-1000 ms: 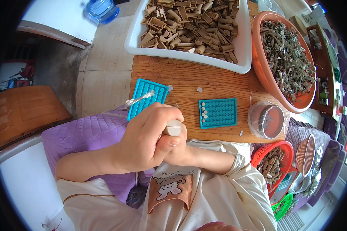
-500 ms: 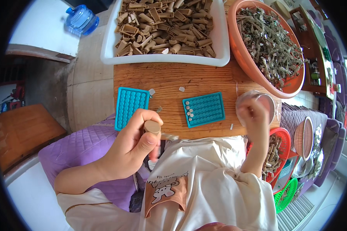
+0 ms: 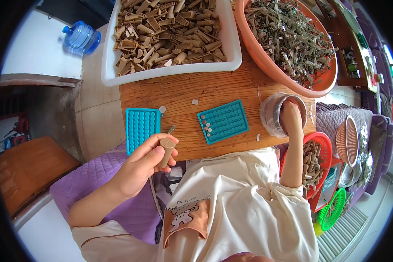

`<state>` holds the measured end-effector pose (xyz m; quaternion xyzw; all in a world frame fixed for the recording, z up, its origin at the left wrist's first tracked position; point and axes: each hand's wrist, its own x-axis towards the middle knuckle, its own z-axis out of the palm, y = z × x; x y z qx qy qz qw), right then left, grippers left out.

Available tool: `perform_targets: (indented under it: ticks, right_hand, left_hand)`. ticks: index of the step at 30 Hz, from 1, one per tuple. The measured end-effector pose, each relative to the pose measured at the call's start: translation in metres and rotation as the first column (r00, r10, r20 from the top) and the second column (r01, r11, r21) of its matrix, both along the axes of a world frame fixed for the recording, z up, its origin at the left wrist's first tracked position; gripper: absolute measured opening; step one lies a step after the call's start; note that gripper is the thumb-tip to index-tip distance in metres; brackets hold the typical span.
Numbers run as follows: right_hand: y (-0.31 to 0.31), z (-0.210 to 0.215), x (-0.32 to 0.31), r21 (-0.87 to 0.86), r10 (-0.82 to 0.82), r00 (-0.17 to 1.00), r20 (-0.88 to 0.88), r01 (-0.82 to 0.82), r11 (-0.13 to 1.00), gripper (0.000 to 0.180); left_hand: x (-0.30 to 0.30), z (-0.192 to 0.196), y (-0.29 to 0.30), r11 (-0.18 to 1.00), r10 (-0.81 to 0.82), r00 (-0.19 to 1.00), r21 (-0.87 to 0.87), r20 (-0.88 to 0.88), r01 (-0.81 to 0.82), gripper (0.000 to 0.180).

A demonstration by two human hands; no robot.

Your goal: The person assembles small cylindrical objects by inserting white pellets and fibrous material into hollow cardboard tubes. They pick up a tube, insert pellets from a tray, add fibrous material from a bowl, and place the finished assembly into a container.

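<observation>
A short brown cylinder [image 3: 167, 152] with a seam across its round end is gripped between the thumb and fingers of my left hand [image 3: 139, 163], near the table's front edge. My right hand [image 3: 290, 114] reaches down into a round tub [image 3: 270, 115] wrapped in clear plastic, and its fingers are hidden inside. Between the hands lies a teal tray [image 3: 231, 120] of round pockets, with several small silvery discs at its left side. Another teal tray [image 3: 143, 129] sits beyond my left hand. A small shiny strip [image 3: 172, 129] lies just past the cylinder.
At the back, a white bin [image 3: 170, 72] holds many brown half-cylinder shells. Beside it, an orange basin [image 3: 249, 48] is heaped with tangled grey-silver strips. A red basket [image 3: 325, 150] of brown cylinders stands right of my right forearm. Small white pieces lie on the wooden table [image 3: 166, 94].
My right hand has gone from over the tub's rim down into it. My left hand has turned the cylinder so its side shows; a blurred shiny bit beside it is gone. The view has shifted.
</observation>
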<state>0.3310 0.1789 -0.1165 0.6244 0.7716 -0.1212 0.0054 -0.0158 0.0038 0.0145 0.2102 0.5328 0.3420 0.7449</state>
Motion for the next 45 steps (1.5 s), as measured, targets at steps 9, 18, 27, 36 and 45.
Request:
perform_targets:
  ticks: [9,18,27,36,45]
  right_hand:
    - [-0.005,0.015,0.013,-0.069,-0.118,0.883,-0.454,0.097,0.993,0.013]
    - [-0.011,0.044,0.025,-0.347,-0.308,0.59,-0.746,0.05,0.937,0.022]
    - [-0.013,0.036,0.032,-0.294,-0.309,0.618,-0.723,0.13,0.947,0.017]
    - [-0.015,0.043,0.029,-0.172,-0.282,0.62,-0.732,0.231,0.957,0.014]
    - [-0.029,0.056,-0.02,-0.154,-0.23,0.462,-0.856,0.197,0.968,0.014]
  left_hand:
    - [-0.002,-0.003,-0.001,0.998,-0.004,0.999,-0.062,0.041,0.007,0.031]
    - [-0.001,0.002,0.003,0.989,0.065,0.986,-0.141,0.156,-0.042,0.027]
    - [-0.003,0.0,0.002,0.989,0.048,0.985,-0.148,0.164,-0.023,0.027]
    - [-0.005,-0.005,0.001,0.969,0.19,0.943,-0.209,0.275,-0.134,0.029]
    - [-0.008,-0.01,0.0,0.938,0.326,0.881,-0.23,0.343,-0.258,0.028]
